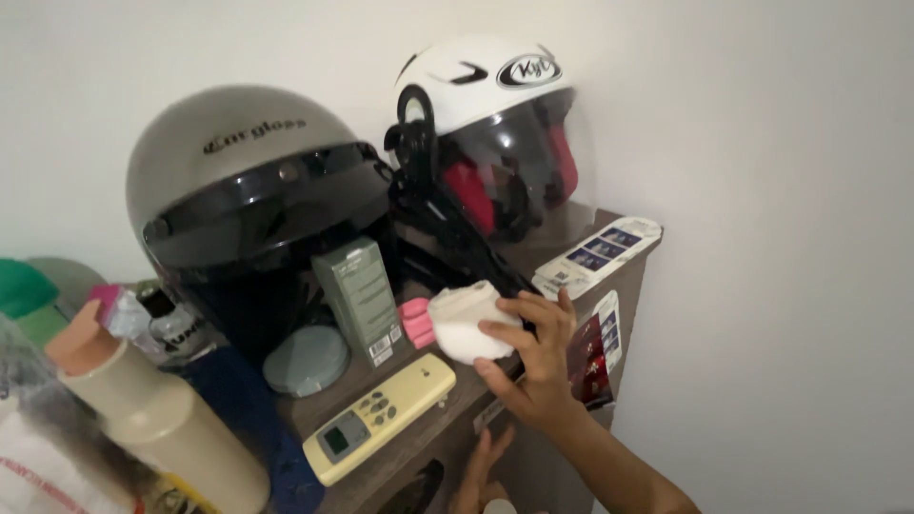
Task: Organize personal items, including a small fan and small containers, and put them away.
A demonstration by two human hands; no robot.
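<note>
Right hand (533,357) is gripping a white cloth (466,324) at frame centre, pressing it on the shelf top (447,405) beside the remote (379,419); left hand (481,471), fingers spread and empty, is bracing below; clutter around not yet moved.

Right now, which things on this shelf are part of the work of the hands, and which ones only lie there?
In hand:
- right hand, grip closed on the white folded cloth
- left hand, low against the brown cabinet front

Lying about:
- grey helmet
- white helmet
- green box
- cream remote control
- beige bottle
</note>
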